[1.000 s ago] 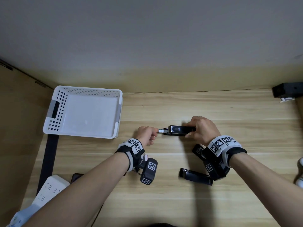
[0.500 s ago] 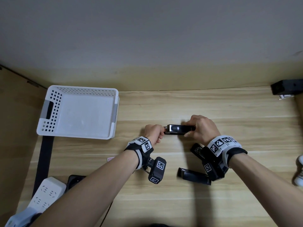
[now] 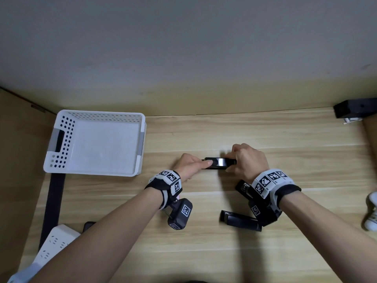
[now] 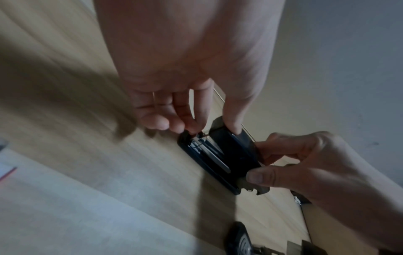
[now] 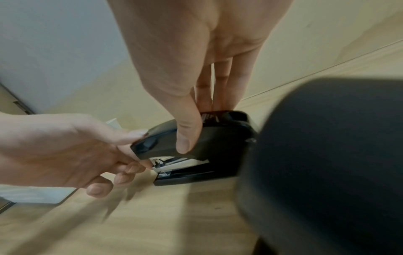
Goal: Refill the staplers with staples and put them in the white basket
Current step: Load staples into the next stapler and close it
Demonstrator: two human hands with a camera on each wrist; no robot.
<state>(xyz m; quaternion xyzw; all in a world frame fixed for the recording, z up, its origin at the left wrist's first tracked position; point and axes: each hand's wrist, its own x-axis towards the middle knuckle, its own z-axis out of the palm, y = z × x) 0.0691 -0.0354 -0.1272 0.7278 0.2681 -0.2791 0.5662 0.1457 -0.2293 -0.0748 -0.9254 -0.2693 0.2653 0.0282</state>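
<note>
The black stapler (image 3: 219, 163) is gripped at its rear by the right hand (image 3: 247, 160). Its front end is pinched by the left hand (image 3: 190, 164). A second stapler (image 3: 240, 220) is seen lying below the right wrist.

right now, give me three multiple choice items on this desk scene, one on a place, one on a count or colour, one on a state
1. Where does the basket stand relative to the hands?
A. to their left
B. to their right
C. between them

2. What colour is the stapler in the hands?
A. red
B. black
C. white

3. What is in the basket?
A. two staplers
B. one stapler
C. nothing

Answers:
1. A: the head view shows the basket at the desk's left, beyond the left hand.
2. B: its body is black in all three views, gripped at the back end by the right hand.
3. C: its white floor shows bare, and another stapler lies on the desk.
</note>
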